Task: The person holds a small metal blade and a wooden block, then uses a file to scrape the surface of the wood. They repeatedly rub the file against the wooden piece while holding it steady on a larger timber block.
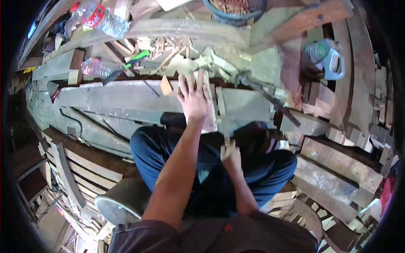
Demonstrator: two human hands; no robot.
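My left hand (195, 98) lies flat with fingers spread on a pale wooden board (209, 120), which rests across the edge of a long bench beam (126, 96) and sticks out towards my lap. To the right of the board, my right hand (230, 156) is closed around the near end of a long, narrow, flat-bladed tool (222, 109). Its blade points away from me, beside the board's right side; I cannot make out its exact kind. Left of my left hand's fingers sits a small pointed piece of wood (166, 86).
Beyond the beam are wood offcuts (168, 49), a green-handled tool (137, 59), a red-labelled plastic bottle (103, 20), another bottle (98, 67) and a blue basin (236, 17) of wood pieces. A long dark metal tool (270, 98) and a cut plastic jug (333, 63) are at right.
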